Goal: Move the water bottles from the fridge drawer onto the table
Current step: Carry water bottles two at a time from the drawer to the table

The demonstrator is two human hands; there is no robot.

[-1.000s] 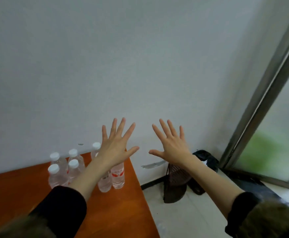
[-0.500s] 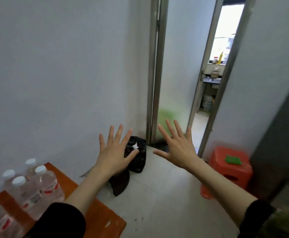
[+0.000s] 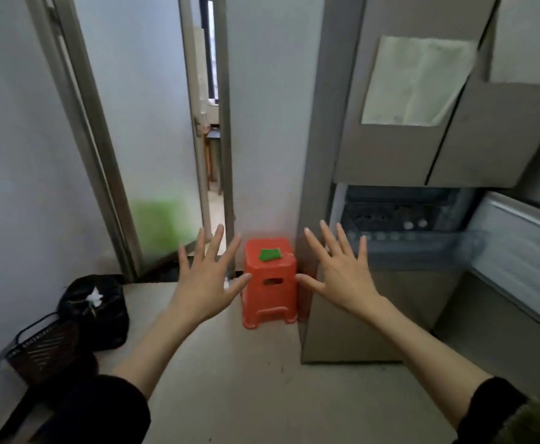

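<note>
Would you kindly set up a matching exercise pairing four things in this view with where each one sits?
Things:
1. red stool
2. green piece
3. black bin bag
4. sheet of paper

Places:
A. stuck on the fridge door
B. on the floor by the left wall
C. between the two raised hands, beside the fridge
D. lying on top of the stool

Pairs: 1-C, 2-D, 3-B, 4-A
</note>
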